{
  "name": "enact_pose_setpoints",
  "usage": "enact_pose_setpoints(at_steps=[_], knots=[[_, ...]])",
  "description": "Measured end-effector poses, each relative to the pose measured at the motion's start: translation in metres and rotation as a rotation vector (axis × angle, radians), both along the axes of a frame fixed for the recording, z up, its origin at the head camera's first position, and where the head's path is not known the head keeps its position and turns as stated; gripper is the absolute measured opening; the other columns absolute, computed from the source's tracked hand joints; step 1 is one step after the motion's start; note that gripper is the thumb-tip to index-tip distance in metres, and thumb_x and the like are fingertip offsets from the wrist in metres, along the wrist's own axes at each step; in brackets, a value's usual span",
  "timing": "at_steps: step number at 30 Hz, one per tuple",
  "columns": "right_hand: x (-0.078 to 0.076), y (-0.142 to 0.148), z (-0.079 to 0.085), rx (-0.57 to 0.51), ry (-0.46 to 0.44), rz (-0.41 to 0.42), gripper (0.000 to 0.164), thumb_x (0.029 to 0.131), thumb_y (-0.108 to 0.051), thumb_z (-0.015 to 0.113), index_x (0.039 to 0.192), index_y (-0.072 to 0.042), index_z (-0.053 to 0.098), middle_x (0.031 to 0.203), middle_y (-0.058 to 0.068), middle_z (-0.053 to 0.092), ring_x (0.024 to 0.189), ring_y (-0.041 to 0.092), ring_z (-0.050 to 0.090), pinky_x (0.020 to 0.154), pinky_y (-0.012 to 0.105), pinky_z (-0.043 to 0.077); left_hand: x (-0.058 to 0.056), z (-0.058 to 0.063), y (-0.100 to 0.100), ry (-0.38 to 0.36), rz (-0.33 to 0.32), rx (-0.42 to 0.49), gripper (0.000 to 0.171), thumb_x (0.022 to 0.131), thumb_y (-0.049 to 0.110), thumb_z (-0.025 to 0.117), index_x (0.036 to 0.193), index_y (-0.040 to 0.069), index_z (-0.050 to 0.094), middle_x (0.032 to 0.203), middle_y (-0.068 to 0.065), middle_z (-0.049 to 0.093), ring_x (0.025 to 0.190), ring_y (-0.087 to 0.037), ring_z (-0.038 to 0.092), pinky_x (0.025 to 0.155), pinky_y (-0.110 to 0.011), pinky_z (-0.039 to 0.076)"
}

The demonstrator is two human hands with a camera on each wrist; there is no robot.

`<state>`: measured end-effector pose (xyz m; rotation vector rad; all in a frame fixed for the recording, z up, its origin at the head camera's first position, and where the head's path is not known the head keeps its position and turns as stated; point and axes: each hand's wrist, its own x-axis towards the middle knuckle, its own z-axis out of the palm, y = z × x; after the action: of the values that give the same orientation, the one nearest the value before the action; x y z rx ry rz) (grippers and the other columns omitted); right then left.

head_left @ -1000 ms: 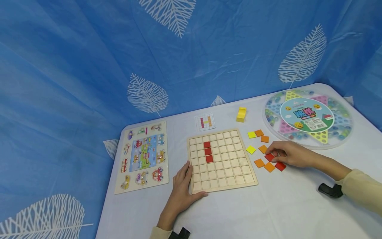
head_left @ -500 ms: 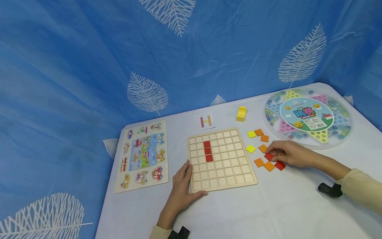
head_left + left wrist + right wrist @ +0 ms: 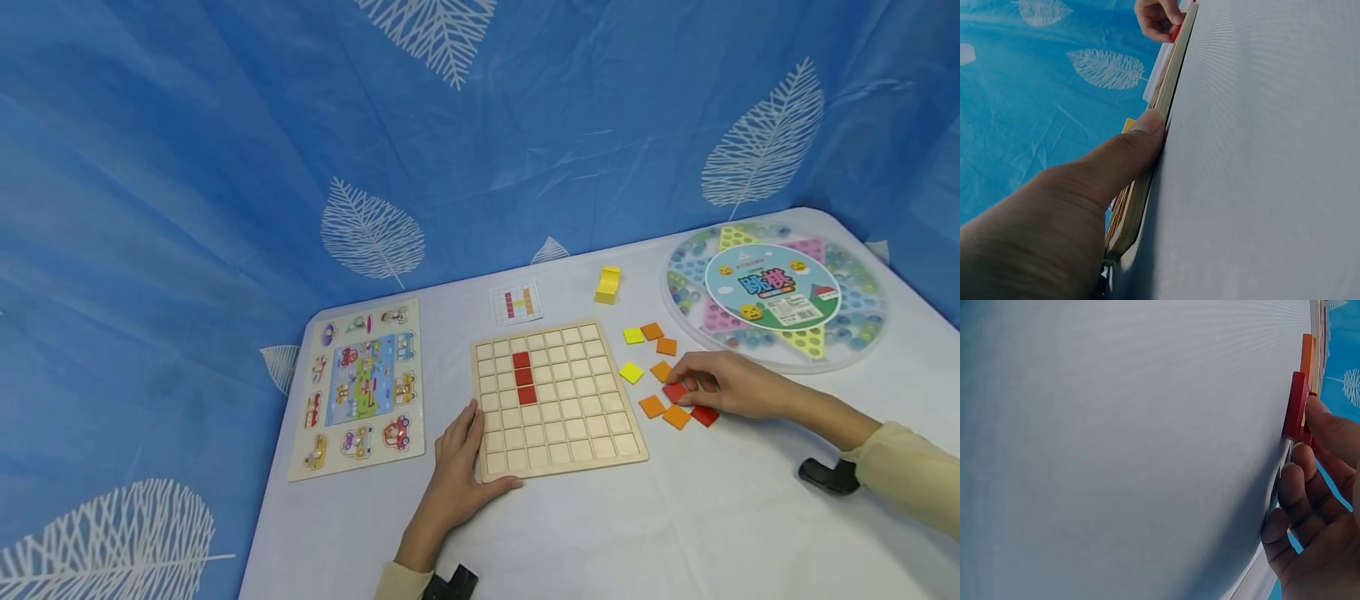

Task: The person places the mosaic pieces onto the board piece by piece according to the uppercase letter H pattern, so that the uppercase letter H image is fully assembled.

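A wooden grid board (image 3: pixel 555 411) lies on the white table with three red tiles (image 3: pixel 525 377) in one column. My left hand (image 3: pixel 453 475) rests at its near left corner, fingers stretched along the left side and thumb (image 3: pixel 1149 122) against the front edge. Right of the board, my right hand (image 3: pixel 727 385) pinches a red square tile (image 3: pixel 674 392) between thumb and fingers, over the loose pile. Another red tile (image 3: pixel 704 416) lies under that hand's fingertips. Orange tiles (image 3: pixel 677 417) and two yellow tiles (image 3: pixel 632 372) are scattered around it.
A small pattern card (image 3: pixel 516 303) and a yellow block (image 3: pixel 607 285) stand behind the board. To the left lies a vehicle picture puzzle (image 3: pixel 412 387). A round Chinese checkers set (image 3: pixel 772 287) occupies the back right, and a blue leaf-print curtain (image 3: pixel 525 150) hangs behind.
The pinched red tile has shifted slightly left and away from me in my right fingers, and its face now tilts a little. My left hand and the board have stayed put.
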<state>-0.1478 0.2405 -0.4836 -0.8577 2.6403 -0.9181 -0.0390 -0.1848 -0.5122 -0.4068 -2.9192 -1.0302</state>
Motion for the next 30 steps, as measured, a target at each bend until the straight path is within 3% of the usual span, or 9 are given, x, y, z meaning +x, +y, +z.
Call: enact_pose_setpoints(at_steps=[5,10,20,24,30], knots=[[0.002,-0.005,0.001,-0.017,0.046,0.002,0.024,0.08,-0.027,0.082,0.099,-0.024,0.066,0.073,-0.015,0.05,0.06,0.0,0.043,0.053,0.018,0.038,0.001,0.0,0.0,0.0,0.0,0.008,0.111,0.069,0.05,0.085,0.153,0.002,0.03,0.162,-0.012,0.021,0.147,-0.033,0.023,0.112,-0.052,0.02],[0.002,-0.02,0.003,-0.066,0.152,0.033,0.025,0.079,-0.022,0.082,0.098,-0.024,0.066,0.076,-0.016,0.051,0.063,0.0,0.044,0.055,0.017,0.039,0.001,-0.001,0.0,0.004,0.0,0.003,0.111,0.069,0.051,0.084,0.153,0.002,0.03,0.162,-0.012,0.021,0.147,-0.032,0.023,0.112,-0.052,0.02],[-0.001,-0.084,0.006,-0.128,0.328,-0.004,0.022,0.075,-0.024,0.086,0.091,-0.026,0.071,0.09,-0.013,0.06,0.08,0.01,0.054,0.071,0.026,0.041,0.002,-0.001,-0.001,0.013,-0.003,0.003,0.111,0.069,0.05,0.085,0.152,0.001,0.03,0.162,-0.013,0.021,0.147,-0.033,0.023,0.111,-0.052,0.021],[0.001,-0.114,0.007,-0.173,0.338,-0.013,0.022,0.073,-0.023,0.086,0.088,-0.024,0.071,0.093,-0.008,0.059,0.09,0.015,0.055,0.077,0.034,0.04,0.002,0.0,-0.001,0.007,-0.003,0.005,0.111,0.07,0.05,0.084,0.153,0.002,0.03,0.162,-0.013,0.021,0.147,-0.033,0.023,0.111,-0.052,0.021],[0.008,-0.155,0.01,-0.183,0.263,-0.006,0.02,0.073,-0.028,0.086,0.086,-0.024,0.071,0.096,-0.009,0.057,0.096,0.013,0.051,0.087,0.041,0.035,0.001,0.002,0.001,0.015,-0.008,-0.001,0.11,0.07,0.05,0.084,0.152,0.002,0.03,0.162,-0.013,0.021,0.146,-0.033,0.024,0.111,-0.053,0.022]])
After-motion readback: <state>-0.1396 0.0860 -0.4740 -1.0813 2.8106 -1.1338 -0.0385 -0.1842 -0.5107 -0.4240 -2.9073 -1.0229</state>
